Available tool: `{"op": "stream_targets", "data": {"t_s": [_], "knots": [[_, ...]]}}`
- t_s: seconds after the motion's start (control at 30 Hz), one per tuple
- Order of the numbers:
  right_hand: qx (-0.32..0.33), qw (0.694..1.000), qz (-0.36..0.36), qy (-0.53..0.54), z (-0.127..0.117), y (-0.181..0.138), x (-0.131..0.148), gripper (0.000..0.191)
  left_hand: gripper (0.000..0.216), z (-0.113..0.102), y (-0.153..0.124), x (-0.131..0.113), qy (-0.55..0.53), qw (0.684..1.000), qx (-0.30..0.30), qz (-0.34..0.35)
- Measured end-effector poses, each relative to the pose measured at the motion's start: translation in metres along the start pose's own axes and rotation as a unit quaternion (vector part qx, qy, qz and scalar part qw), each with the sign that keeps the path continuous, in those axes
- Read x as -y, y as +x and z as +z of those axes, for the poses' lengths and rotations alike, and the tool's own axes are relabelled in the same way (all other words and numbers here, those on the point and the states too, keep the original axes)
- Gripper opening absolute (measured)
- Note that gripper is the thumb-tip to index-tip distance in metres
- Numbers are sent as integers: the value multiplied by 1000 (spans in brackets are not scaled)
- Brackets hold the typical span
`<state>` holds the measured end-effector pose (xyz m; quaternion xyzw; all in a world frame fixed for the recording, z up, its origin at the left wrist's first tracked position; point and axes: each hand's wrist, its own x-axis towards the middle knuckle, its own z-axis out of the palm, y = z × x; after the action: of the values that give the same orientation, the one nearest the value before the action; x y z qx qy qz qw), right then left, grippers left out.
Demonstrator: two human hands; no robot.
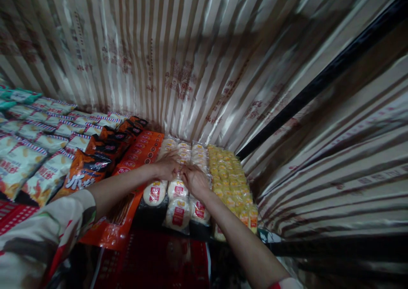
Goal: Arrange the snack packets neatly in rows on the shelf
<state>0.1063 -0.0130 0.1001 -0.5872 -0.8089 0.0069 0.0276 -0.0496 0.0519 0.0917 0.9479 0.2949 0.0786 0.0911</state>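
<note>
Both my arms reach forward over a display of packaged snacks. My left hand (167,166) and my right hand (195,179) meet on a stack of clear packets of round white buns (177,211) with red labels. Their fingers are bent and pressed onto the packets in the middle of the rows; I cannot make out whether they grip one. Right of the buns lies a block of small yellow packets (230,178). An orange-red printed wrapper sheet (140,153) lies to the left of the buns.
Orange and black snack bags (95,163) and rows of pale chip bags (32,153) fill the left side. A shiny striped curtain (191,59) hangs behind and to the right. A dark red crate (153,259) sits in front, below the buns.
</note>
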Motion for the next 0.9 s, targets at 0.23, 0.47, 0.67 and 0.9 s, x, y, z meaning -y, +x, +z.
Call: {"op": "stream_targets", "data": {"t_s": [0.23,0.47,0.67,0.9], "knots": [[41,996,-38,70,-15,-28,2,22,3,4,0,0,-9,1000,-26,0],[121,992,-46,4,-21,-43,8,26,3,10,3,2,-5,1000,-27,-6],[143,989,-40,-5,-19,-38,9,24,2,10,3,2,2,1000,-23,-5],[144,986,-54,61,-7,-36,1,16,5,13,2,4,12,999,-38,11]]}}
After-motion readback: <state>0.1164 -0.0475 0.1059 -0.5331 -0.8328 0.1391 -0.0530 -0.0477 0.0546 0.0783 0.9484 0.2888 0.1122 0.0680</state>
